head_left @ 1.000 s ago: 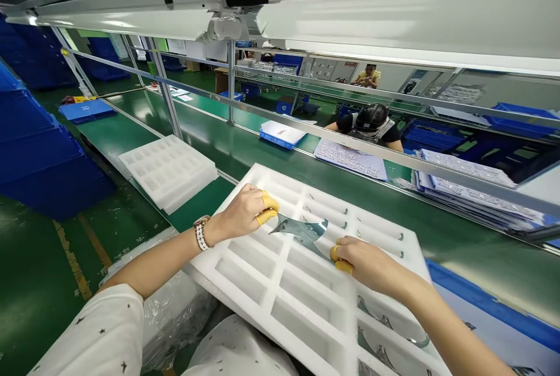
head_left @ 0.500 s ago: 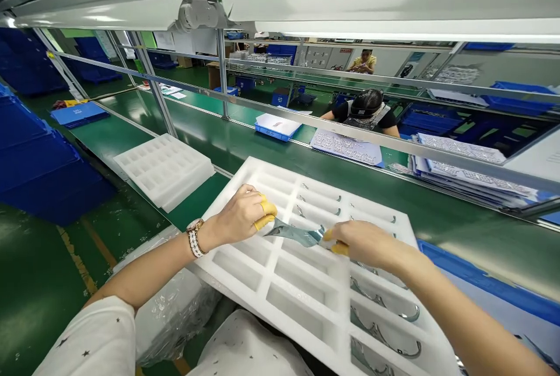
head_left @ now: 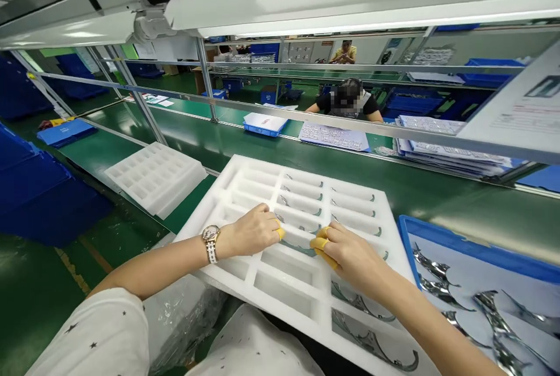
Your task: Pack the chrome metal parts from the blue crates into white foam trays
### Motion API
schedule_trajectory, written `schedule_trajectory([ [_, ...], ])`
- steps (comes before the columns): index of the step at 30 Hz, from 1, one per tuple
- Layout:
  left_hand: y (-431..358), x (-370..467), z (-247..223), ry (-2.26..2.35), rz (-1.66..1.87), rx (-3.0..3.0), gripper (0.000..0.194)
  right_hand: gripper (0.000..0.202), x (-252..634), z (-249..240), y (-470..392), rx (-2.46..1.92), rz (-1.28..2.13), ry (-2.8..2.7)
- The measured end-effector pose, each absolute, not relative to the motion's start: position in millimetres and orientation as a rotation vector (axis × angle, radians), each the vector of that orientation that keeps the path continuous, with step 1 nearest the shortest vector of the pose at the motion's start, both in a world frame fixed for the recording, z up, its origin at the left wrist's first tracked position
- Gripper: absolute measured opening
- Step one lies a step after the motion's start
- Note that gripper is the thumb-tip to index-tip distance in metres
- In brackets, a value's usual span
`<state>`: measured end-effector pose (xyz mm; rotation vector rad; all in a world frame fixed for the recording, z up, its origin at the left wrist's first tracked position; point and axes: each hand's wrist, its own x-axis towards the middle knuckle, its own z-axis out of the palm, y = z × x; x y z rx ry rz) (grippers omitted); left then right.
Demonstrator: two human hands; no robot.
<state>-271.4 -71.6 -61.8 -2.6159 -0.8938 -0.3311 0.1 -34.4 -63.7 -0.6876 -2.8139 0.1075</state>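
Observation:
A curved, shiny chrome metal part (head_left: 298, 248) lies low in a slot of the white foam tray (head_left: 289, 322), between my two hands. At its left end is my left hand (head_left: 256, 231), with fingers closed and a yellow finger cot showing. My right hand (head_left: 347, 249), also in yellow finger cots, pinches the right end; the fingertips partly hide the contact. Similar chrome parts (head_left: 301, 200) sit in slots of the middle and right columns, while slots in the left column and near the front hold nothing.
To the right, a blue bin (head_left: 406, 230) holds several loose chrome parts (head_left: 492, 312). Another foam tray (head_left: 153, 178) lies on the green bench at left. Blue crates (head_left: 39, 189) stand far left. A metal rail (head_left: 271, 109) crosses ahead; a co-worker (head_left: 347, 99) sits beyond it.
Both hands have lowered the chrome part from above the foam tray into a slot. The camera view has swung right, bringing more of the blue bin into sight.

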Motion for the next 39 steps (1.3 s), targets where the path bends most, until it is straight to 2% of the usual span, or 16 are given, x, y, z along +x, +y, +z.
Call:
schedule_trajectory([
  [4,-74,-275,-58,-0.944,-0.208,-2.704,0.026,0.039,9,-49,-33,-0.711,0.073,-2.775],
  [9,-83,-273,-51,-0.906,-0.171,-2.638,0.027,0.035,80,-38,-46,-0.978,0.105,-2.58],
  [14,-81,-269,-51,-0.863,-0.131,-2.71,0.031,0.032,154,-74,-90,-1.257,0.235,-2.342],
  [19,-79,-261,-42,-1.026,-0.055,-2.786,0.029,0.029,198,-111,-138,-1.367,0.327,-2.144],
  [22,-78,-260,-37,-1.038,-0.2,-2.788,0.022,0.03,234,-126,-167,-1.541,0.314,-2.026],
  [26,-60,-247,-24,-0.94,-0.442,-2.818,0.022,0.032,280,-162,-195,-1.901,0.131,-1.896],
  [29,-44,-201,-5,-0.843,-0.526,-2.853,0.025,0.027,290,-197,-198,-2.073,0.169,-2.003],
  [33,-33,-83,2,-0.609,-0.357,-2.985,0.028,0.026,303,-222,-197,-2.252,0.171,-2.048],
  [36,-38,21,-23,-0.427,-0.075,-3.11,0.024,0.028,333,-227,-218,-2.452,0.114,-1.878],
  [39,-57,110,-67,-0.348,0.34,-3.165,0.015,0.027,356,-233,-250,-2.542,0.24,-1.856],
])
